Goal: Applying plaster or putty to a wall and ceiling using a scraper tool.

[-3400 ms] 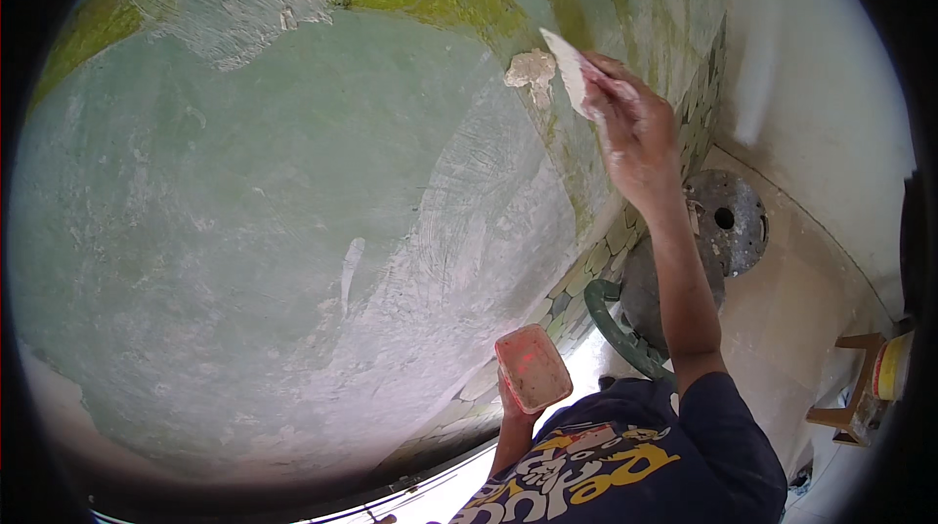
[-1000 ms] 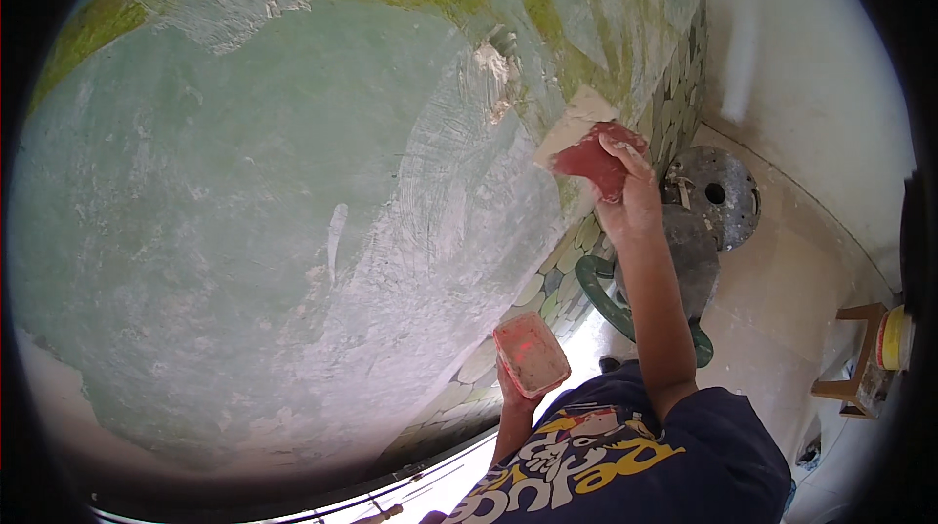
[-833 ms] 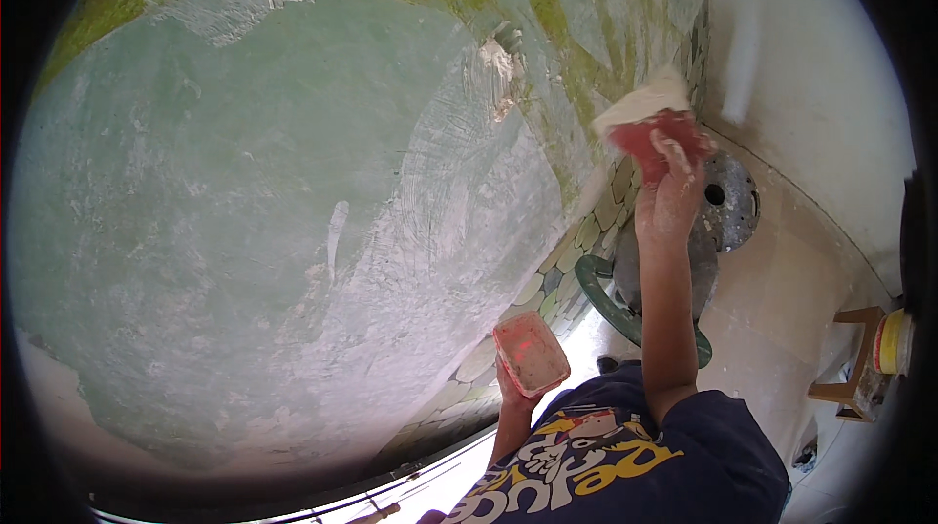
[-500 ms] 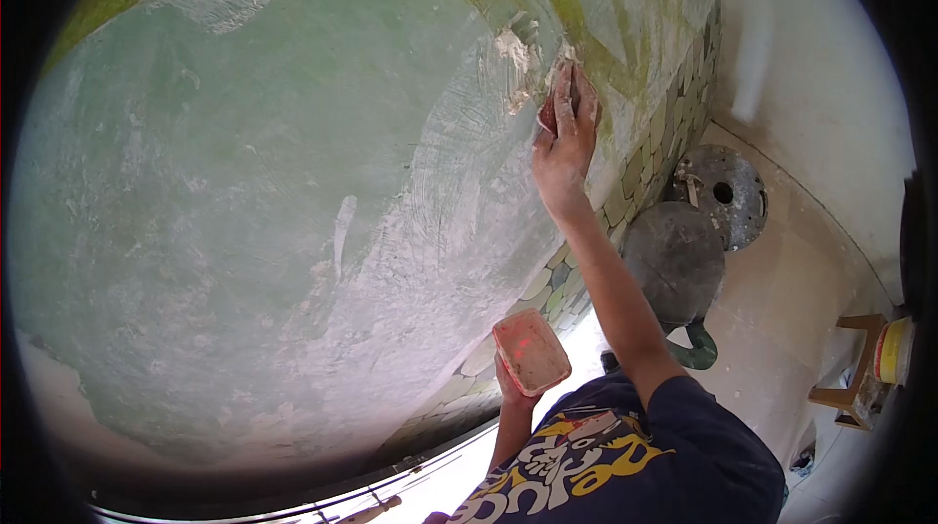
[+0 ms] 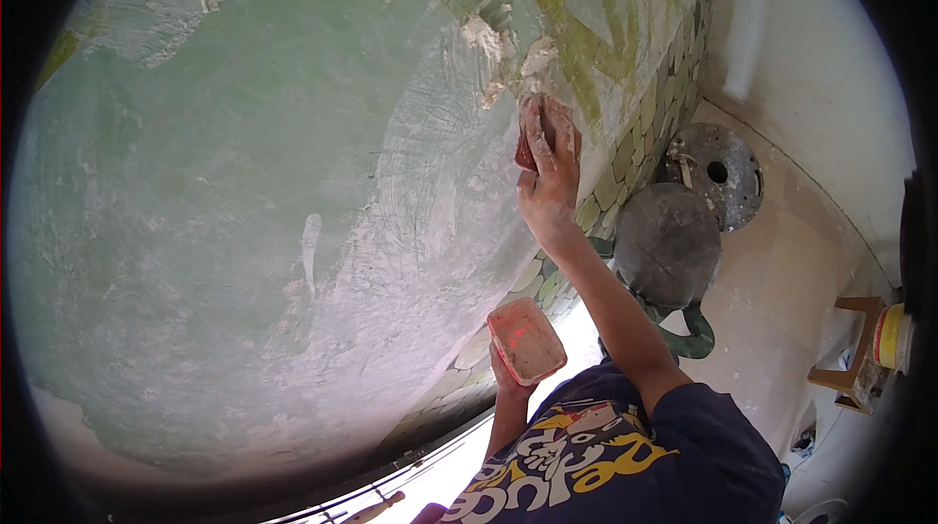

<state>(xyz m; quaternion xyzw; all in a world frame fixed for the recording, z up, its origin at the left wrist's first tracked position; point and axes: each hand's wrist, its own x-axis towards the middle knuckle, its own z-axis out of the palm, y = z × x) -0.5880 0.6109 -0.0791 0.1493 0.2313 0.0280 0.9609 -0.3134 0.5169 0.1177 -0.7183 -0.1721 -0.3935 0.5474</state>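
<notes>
My right hand (image 5: pixel 549 163) grips a red scraper (image 5: pixel 523 151) against the pale green wall (image 5: pixel 234 153). Fresh off-white paste (image 5: pixel 538 57) lies just above my fingertips, and a rough lump (image 5: pixel 482 41) of it sits to the upper left. Most of the scraper is hidden under my fingers. My left hand (image 5: pixel 508 376) holds a small red plastic tub (image 5: pixel 526 338) with pale paste in it, close to my body and below my right hand.
Green pebble-like tiles (image 5: pixel 635 143) run along the wall's right. Beyond are a grey perforated disc (image 5: pixel 728 194), a round grey top (image 5: pixel 664 241) with a green curved part (image 5: pixel 692 336), a brown stool (image 5: pixel 845 377) and a yellow bucket (image 5: pixel 891 334) on the pale floor (image 5: pixel 782 309).
My right hand swung right with the paste-topped scraper, came back left to the wall, then moved down, leaving a new patch of paste. My left hand stays low with the tub.
</notes>
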